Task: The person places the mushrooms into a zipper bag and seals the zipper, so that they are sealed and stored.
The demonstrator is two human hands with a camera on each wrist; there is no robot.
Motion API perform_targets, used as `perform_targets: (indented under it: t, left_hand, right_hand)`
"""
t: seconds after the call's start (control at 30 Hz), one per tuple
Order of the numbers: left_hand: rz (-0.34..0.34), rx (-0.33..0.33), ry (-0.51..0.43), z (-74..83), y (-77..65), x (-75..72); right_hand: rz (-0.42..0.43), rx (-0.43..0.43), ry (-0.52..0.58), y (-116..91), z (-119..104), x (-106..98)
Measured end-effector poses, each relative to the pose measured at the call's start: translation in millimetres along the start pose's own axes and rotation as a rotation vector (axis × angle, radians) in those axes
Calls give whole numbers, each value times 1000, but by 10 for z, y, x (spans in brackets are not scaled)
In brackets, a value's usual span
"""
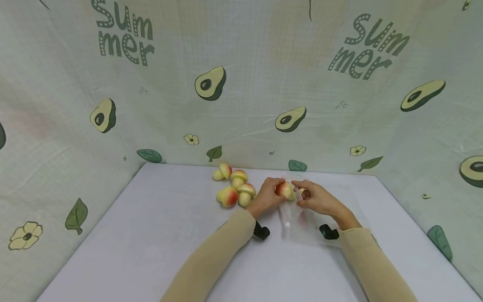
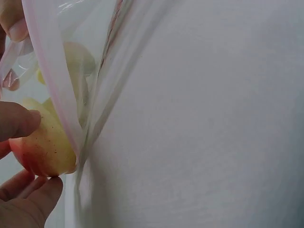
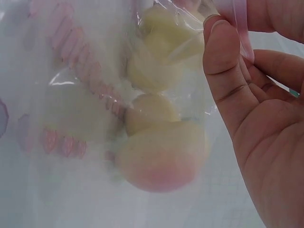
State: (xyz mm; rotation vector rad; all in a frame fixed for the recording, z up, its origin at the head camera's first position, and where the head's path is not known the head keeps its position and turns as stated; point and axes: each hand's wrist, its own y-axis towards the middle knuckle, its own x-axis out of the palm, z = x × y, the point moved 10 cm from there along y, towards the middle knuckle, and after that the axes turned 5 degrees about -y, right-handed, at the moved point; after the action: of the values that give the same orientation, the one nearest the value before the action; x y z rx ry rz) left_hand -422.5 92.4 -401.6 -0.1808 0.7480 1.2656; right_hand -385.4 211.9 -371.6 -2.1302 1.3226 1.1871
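My left hand (image 1: 267, 195) grips a yellow toy mushroom with a red-blushed cap (image 2: 45, 142), thumb and fingers around the cap. The mushroom is at the mouth of a clear plastic bag (image 1: 305, 230), its stem end towards the opening. My right hand (image 1: 320, 199) pinches the pink-edged rim of the bag (image 2: 47, 71) between thumb and fingers, holding the mouth apart. Through the bag's film, the right wrist view shows a mushroom with a pinkish cap (image 3: 161, 159) and paler yellow shapes (image 3: 156, 61) above it, blurred by the plastic.
Several more yellow-and-red toy mushrooms (image 1: 245, 191) lie in a group on the white table (image 1: 151, 235), left of my left hand. A printed cloth (image 1: 249, 105) with avocados and leaves hangs behind the table and along both sides. Black wrist cameras (image 1: 261, 231) sit under both wrists.
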Motion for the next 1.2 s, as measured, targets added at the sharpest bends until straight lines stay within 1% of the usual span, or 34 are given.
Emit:
perform_targets:
  t: [0.1,0.27,0.4,0.5,0.57,0.63,0.73,0.8,1.03,1.2]
  left_hand:
    - [11,-5,-7,-21,-7,-4]
    - [22,-38,-29,-64,-25,-11]
    - [38,-62,-45,-85,-45,-28]
    - [24,-38,-27,-60,-53,-14]
    - [4,-6,5,-27,-52,9]
    - [-16,20,16,5,-48,30]
    - [-29,24,20,21,-44,43]
    - [-30,6,5,4,-47,53]
    - [3,-42,0,-59,-44,23]
    - [59,-110,-1,-116,-54,-1]
  right_hand:
    - [-3,12,3,4,10,5]
    - [-10,17,-9,3,25,16]
    - [4,13,-24,7,21,2]
    - [13,0,-29,7,10,-7]
    - [15,0,-26,7,14,-8]
    - [11,2,-26,8,17,-5]
    - [8,14,-22,10,23,-3]
    - [7,22,-19,5,26,2]
    - [-3,26,-22,11,17,11]
    - [-4,30,-33,10,15,21]
